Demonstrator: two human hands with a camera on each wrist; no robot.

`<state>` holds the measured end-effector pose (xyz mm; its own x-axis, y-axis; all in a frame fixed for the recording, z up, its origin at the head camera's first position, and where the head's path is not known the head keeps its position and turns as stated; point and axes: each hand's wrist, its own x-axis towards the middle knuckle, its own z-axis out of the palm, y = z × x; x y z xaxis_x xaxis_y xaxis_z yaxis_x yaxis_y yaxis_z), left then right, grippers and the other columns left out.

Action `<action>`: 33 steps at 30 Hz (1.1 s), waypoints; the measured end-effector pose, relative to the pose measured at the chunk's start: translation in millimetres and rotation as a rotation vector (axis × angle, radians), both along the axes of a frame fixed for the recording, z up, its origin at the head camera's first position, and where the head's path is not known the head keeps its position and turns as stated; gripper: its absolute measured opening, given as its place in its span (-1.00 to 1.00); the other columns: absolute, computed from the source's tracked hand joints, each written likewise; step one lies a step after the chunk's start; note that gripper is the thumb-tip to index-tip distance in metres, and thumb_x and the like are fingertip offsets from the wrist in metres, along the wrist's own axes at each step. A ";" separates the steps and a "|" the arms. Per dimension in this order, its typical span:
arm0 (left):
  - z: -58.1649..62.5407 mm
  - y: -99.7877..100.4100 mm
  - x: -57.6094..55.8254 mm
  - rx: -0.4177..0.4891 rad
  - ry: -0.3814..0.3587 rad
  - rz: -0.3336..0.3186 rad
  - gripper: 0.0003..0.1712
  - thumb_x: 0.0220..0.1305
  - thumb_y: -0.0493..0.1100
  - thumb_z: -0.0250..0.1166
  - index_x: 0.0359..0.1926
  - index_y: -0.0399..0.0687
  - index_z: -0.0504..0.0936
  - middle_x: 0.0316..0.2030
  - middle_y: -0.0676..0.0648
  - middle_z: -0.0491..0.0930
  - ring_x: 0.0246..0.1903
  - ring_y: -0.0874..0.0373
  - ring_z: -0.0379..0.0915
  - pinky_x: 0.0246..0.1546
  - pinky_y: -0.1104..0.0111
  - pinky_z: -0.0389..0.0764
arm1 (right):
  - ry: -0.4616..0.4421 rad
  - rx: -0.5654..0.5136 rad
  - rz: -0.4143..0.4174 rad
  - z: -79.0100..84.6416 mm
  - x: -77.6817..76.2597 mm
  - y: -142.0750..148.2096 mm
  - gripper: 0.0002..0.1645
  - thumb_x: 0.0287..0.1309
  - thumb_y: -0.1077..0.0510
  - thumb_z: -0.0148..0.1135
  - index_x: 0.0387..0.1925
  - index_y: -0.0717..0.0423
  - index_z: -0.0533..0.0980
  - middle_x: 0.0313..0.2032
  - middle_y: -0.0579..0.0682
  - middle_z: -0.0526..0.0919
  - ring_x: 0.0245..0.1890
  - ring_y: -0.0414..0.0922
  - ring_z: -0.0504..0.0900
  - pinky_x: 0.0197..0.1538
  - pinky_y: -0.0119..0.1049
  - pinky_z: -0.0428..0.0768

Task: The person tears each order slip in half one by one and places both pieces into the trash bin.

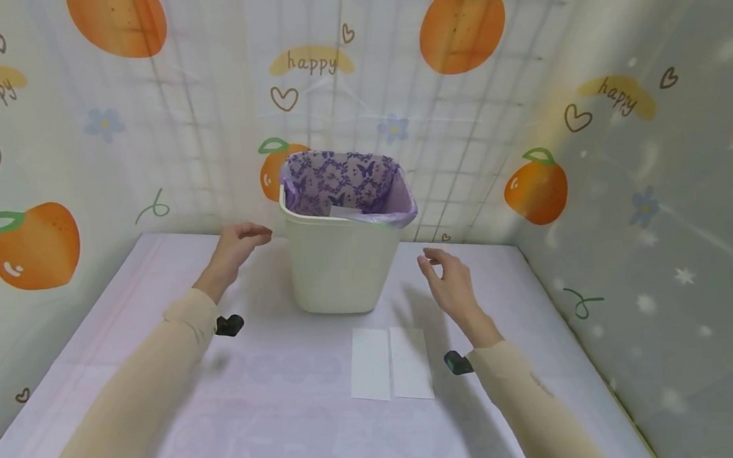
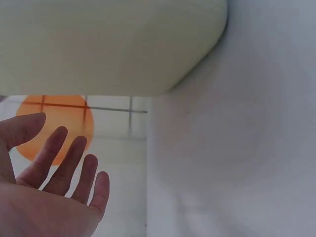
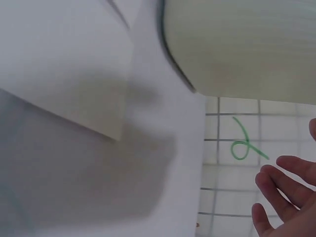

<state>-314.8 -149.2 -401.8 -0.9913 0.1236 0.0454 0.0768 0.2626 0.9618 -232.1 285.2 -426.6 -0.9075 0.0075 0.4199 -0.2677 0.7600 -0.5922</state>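
A cream trash bin [image 1: 343, 266] stands upright on the table, lined with a purple butterfly-patterned bag [image 1: 344, 177] folded over its rim. Inside it a white piece [image 1: 345, 212] shows near the front edge. My left hand [image 1: 233, 254] hovers to the left of the bin, its fingers spread apart and holding nothing in the left wrist view. On the other side my right hand [image 1: 452, 287] is held off the bin with loosely bent, bare fingers. Two white paper cards [image 1: 370, 363] lie side by side in front of the bin, nearer to the right hand.
A pale lilac cloth covers the table [image 1: 259, 421]. Curtains [image 1: 217, 104] printed with oranges hang behind it and along both sides, with a wire grid showing through at the back. Each wrist wears a small black device [image 1: 458, 362].
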 end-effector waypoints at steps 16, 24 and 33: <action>-55.9 7.9 11.9 0.033 -0.127 0.015 -0.53 0.46 -0.09 0.30 0.29 -0.19 0.62 0.38 -0.23 0.53 0.49 -0.17 0.26 0.56 -0.16 0.11 | -0.134 -0.099 -0.039 -51.1 20.6 -15.2 -0.45 0.64 -0.13 -0.01 0.30 0.16 0.55 0.18 0.23 0.69 0.25 0.20 0.56 0.31 0.17 0.48; -85.4 5.2 19.7 0.076 -0.095 0.064 -0.55 0.42 -0.12 0.32 0.20 -0.31 0.66 0.31 -0.28 0.58 0.39 -0.14 0.37 0.51 -0.03 0.22 | -0.189 -0.129 -0.057 -70.6 27.1 -14.4 -0.44 0.64 -0.13 -0.02 0.26 0.19 0.60 0.20 0.25 0.68 0.24 0.24 0.60 0.34 0.19 0.48; -106.2 17.6 24.0 0.091 0.028 0.124 -0.65 0.45 -0.06 0.36 0.08 -0.21 0.73 0.13 -0.22 0.71 0.21 -0.05 0.54 0.32 0.10 0.43 | -0.178 -0.180 -0.055 -85.0 34.0 -4.3 -0.37 0.68 -0.18 -0.14 0.22 0.19 0.62 0.29 0.24 0.63 0.40 0.23 0.49 0.49 0.16 0.33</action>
<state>-290.8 -131.6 -507.9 -0.9969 -0.0052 0.0784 0.0761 0.1835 0.9801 -198.1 280.9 -511.7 -0.9631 0.1192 0.2414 -0.1086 0.6488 -0.7532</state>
